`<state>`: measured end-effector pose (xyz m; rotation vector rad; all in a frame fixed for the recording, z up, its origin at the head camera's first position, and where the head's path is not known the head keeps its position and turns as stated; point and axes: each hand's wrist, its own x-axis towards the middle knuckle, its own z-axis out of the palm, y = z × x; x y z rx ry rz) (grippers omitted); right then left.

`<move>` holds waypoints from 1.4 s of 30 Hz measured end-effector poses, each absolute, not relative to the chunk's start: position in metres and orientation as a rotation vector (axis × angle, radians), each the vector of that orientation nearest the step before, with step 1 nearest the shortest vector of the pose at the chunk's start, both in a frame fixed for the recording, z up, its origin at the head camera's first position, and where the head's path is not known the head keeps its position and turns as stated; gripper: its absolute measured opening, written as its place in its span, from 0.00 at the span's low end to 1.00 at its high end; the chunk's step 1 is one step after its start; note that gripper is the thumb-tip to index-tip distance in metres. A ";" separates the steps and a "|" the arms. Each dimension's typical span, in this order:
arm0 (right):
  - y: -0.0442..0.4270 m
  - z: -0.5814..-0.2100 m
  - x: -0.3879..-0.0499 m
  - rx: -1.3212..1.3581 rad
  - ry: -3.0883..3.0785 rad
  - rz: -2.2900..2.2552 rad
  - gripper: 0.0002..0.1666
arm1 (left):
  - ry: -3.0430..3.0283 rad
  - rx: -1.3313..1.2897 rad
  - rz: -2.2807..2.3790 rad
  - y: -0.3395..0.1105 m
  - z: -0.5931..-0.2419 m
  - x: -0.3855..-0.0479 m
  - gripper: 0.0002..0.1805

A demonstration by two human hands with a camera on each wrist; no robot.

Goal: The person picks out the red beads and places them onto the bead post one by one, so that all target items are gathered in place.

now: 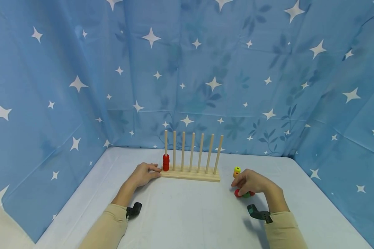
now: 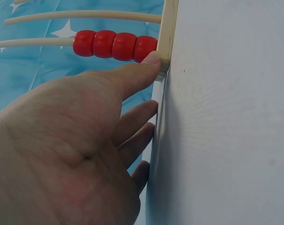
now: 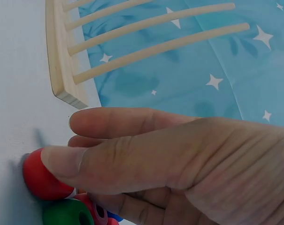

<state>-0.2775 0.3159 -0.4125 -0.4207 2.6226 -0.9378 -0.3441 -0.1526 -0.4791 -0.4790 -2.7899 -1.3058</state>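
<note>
A wooden peg rack (image 1: 190,175) with several upright pegs stands on the table. Several red beads (image 1: 166,162) are stacked on its leftmost peg. My left hand (image 1: 144,174) holds the rack's left end, thumb at the base corner just below the beads; the index finger is hidden in the left wrist view. At the right, my right hand (image 1: 252,181) is over a group of loose beads. Its thumb lies against a red bead (image 3: 41,180), and the index finger stays apart from it. Beside that bead lies a green bead (image 3: 66,213), with more red and blue ones partly hidden.
A yellow bead (image 1: 237,169) and an orange bead (image 1: 236,174) lie behind my right hand. White cloth covers the table (image 1: 187,214). A blue starry curtain (image 1: 187,86) hangs behind and along both sides.
</note>
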 end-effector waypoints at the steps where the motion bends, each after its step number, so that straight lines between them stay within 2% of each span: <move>1: 0.315 -0.413 -0.277 -0.418 2.619 -0.936 0.16 | -2.790 -0.481 -1.306 -0.153 -0.479 -0.344 0.11; 12: 0.307 -0.415 -0.276 -0.350 2.655 -0.841 0.18 | -2.785 -0.496 -1.309 -0.153 -0.480 -0.345 0.11; 22: 0.299 -0.419 -0.281 -0.584 2.707 -0.779 0.11 | -2.794 -0.479 -1.308 -0.153 -0.480 -0.344 0.12; 32: 0.292 -0.419 -0.279 -0.399 2.734 -0.784 0.15 | -2.790 -0.476 -1.297 -0.153 -0.482 -0.347 0.11; 42: 0.290 -0.420 -0.278 -0.390 2.741 -0.775 0.16 | -2.792 -0.485 -1.289 -0.153 -0.483 -0.346 0.11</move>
